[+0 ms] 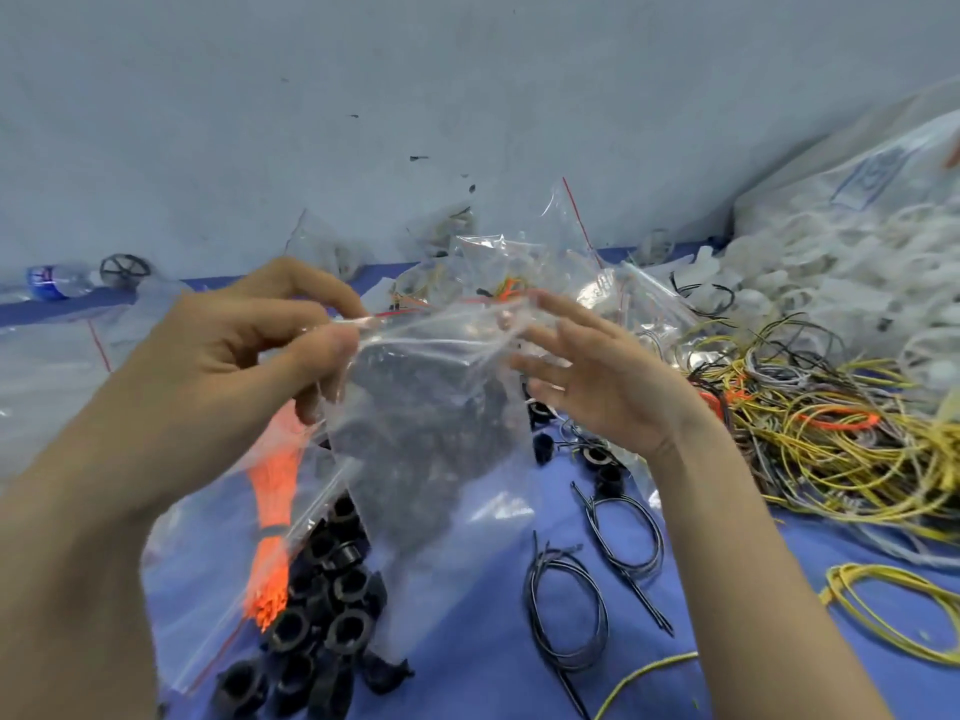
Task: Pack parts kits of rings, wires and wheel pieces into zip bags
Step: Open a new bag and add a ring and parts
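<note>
Above a blue worktable [483, 667], left hand [223, 350] pinches zip bag [431, 418]; its seal runs rightward to right hand [608, 371], fingers [566, 309] straightened.

Blue table [467, 683] bears black rings [332, 605]; wire coils [566, 610].

Just one view, from a wide-angle camera worn on the person's head. It looks forward and down over the blue table [467, 667] toward the grey wall [467, 70] at the table's far edge. It sits very near: the zip bag [431, 407] above the table fills mid-frame, and the table's far edge slants up to the right.
</note>
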A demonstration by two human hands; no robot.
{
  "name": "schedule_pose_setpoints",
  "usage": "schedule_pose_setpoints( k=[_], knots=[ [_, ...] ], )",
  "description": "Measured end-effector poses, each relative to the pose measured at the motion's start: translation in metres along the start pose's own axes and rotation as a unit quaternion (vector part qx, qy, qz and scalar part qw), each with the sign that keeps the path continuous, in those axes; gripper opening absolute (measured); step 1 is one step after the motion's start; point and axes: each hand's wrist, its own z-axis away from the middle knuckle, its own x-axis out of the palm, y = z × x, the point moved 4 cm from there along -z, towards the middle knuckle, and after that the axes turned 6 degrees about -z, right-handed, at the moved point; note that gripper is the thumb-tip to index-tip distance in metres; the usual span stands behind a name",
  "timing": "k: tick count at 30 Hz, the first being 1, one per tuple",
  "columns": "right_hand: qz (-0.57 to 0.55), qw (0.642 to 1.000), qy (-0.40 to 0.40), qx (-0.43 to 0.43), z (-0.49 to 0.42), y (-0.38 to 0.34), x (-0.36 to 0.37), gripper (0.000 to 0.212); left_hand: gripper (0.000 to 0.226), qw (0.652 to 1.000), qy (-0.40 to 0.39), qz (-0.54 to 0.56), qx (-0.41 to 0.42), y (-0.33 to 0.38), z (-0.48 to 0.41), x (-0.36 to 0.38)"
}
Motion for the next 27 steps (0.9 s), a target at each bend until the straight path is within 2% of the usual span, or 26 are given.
schedule_pose_setpoints(
  k=[2, 3, 4, 5, 7, 8, 9, 11, 14, 16, 18, 19, 21, 23, 24, 25, 27],
  knots=[
    [-0.072, 0.997, 0.01, -0.037, -0.003, -0.003, -0.01, 0.033, 0.032, 0.999, 0.018, 0.014, -0.038, 0.008, -0.004, 0.001],
    [-0.032, 0.998, 0.04, -0.042, -0.007, -0.002, -0.016, 0.031, 0.033, 0.998, 0.015, 0.021, -0.061, 0.008, -0.006, 0.004],
    [0.075, 0.993, 0.083, -0.036, -0.011, 0.001, -0.021, 0.029, 0.031, 0.996, 0.021, 0.014, -0.088, 0.005, -0.007, 0.009],
    [0.237, 0.963, 0.126, -0.021, -0.014, 0.007, -0.026, 0.029, 0.028, 0.993, 0.018, -0.001, -0.117, 0.005, -0.008, 0.013],
    [0.545, 0.822, 0.16, 0.045, -0.021, 0.029, -0.032, 0.031, 0.023, 0.986, 0.013, -0.054, -0.16, 0.003, -0.009, 0.021],
    [0.624, 0.762, 0.15, 0.086, -0.023, 0.043, -0.035, 0.032, 0.023, 0.983, 0.016, -0.074, -0.169, 0.0, -0.009, 0.022],
    [0.668, 0.723, 0.129, 0.118, -0.024, 0.056, -0.038, 0.033, 0.022, 0.98, 0.025, -0.084, -0.179, -0.002, -0.009, 0.022],
    [0.705, 0.688, 0.097, 0.14, -0.027, 0.072, -0.037, 0.036, 0.02, 0.976, 0.062, -0.091, -0.19, -0.008, -0.007, 0.016],
    [0.703, 0.689, 0.111, 0.137, -0.029, 0.071, -0.039, 0.038, 0.015, 0.959, 0.204, -0.088, -0.174, -0.017, -0.005, 0.0],
    [0.687, 0.699, 0.138, 0.144, -0.028, 0.067, -0.042, 0.032, 0.013, 0.945, 0.3, -0.082, -0.104, -0.009, -0.003, -0.012],
    [0.654, 0.723, 0.178, 0.135, -0.024, 0.061, -0.045, 0.012, 0.02, 0.94, 0.329, -0.084, -0.02, 0.005, -0.001, -0.012],
    [0.637, 0.735, 0.199, 0.125, -0.022, 0.056, -0.047, 0.011, 0.024, 0.942, 0.324, -0.089, 0.016, 0.012, -0.001, -0.007],
    [0.623, 0.741, 0.224, 0.115, -0.02, 0.047, -0.051, 0.029, 0.032, 0.952, 0.287, -0.094, 0.043, 0.023, -0.005, 0.013],
    [0.621, 0.739, 0.233, 0.115, -0.016, 0.04, -0.051, 0.032, 0.031, 0.969, 0.212, -0.123, 0.016, 0.023, -0.011, 0.04],
    [0.604, 0.752, 0.236, 0.116, -0.013, 0.036, -0.05, 0.029, 0.025, 0.979, 0.159, -0.13, -0.01, 0.02, -0.015, 0.053],
    [0.571, 0.778, 0.238, 0.112, -0.009, 0.031, -0.048, 0.025, 0.02, 0.985, 0.109, -0.128, -0.04, 0.017, -0.017, 0.065],
    [0.457, 0.852, 0.24, 0.09, -0.001, 0.013, -0.04, 0.021, 0.013, 0.989, 0.058, -0.119, -0.068, 0.015, -0.018, 0.081]
  ],
)
